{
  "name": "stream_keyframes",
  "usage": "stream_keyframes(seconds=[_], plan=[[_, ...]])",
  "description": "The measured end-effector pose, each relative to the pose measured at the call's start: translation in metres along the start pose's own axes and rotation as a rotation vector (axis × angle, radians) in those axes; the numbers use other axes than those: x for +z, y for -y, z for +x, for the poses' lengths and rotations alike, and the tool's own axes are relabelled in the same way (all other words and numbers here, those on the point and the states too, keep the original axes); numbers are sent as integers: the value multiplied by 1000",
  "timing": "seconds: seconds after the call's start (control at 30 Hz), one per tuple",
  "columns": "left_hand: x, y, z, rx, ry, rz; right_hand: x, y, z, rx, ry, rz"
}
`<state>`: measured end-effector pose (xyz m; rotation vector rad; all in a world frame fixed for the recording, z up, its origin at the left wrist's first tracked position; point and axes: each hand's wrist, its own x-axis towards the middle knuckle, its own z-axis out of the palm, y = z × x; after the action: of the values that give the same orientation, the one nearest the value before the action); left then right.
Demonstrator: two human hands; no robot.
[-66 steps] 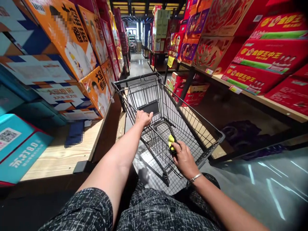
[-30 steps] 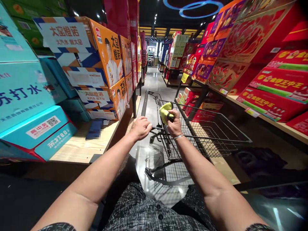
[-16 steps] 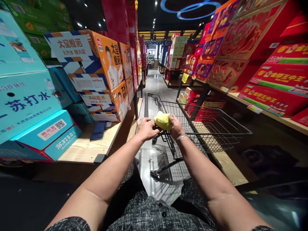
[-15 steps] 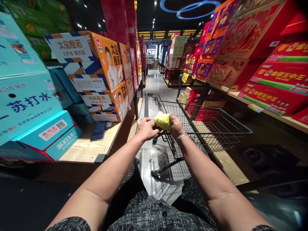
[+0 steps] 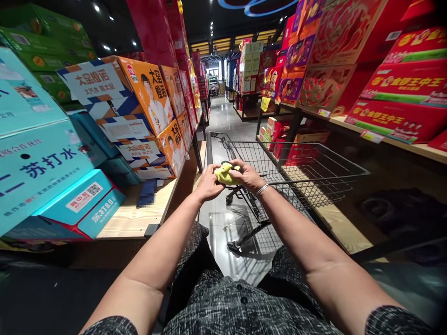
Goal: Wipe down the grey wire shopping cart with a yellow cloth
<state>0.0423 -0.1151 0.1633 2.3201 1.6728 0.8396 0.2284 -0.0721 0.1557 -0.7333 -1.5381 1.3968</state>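
Note:
Both my hands hold a yellow cloth (image 5: 224, 173) just above the handle end of a black wire shopping cart (image 5: 296, 173). My left hand (image 5: 208, 182) grips the cloth's left side with curled fingers. From the right, my right hand (image 5: 247, 175) pinches it, a silver bracelet on that wrist. The cloth is bunched between my hands. Nothing shows inside the cart's basket.
Wooden shelves flank the aisle: teal boxes (image 5: 45, 153) and orange boxes (image 5: 153, 100) on the left, red gift boxes (image 5: 394, 107) on the right. The glossy floor (image 5: 223, 116) runs ahead past more stacked goods.
My right hand lifted the cloth from inside the basket up to the handle. My left hand left the cart rim and joined it on the cloth. The cart now sits level.

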Motion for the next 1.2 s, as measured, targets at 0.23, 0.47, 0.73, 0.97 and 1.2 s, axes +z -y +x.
stream_keyframes(seconds=[0.23, 0.47, 0.73, 0.97, 1.2], plan=[[7, 22, 6, -37, -30, -351, -6, 3, -18, -391, -369, -269], [4, 13, 0, -132, 22, -866, 24, -23, -43, -940, -337, -996], [-11, 9, -3, -182, 232, -995, 70, -57, -39, -1124, -421, -1396], [-11, 15, -1, -104, 197, -702, 18, -77, -53, -1016, -258, -1476], [-12, 16, 2, -85, 195, -604, -51, -130, -104, -645, -248, -1477]])
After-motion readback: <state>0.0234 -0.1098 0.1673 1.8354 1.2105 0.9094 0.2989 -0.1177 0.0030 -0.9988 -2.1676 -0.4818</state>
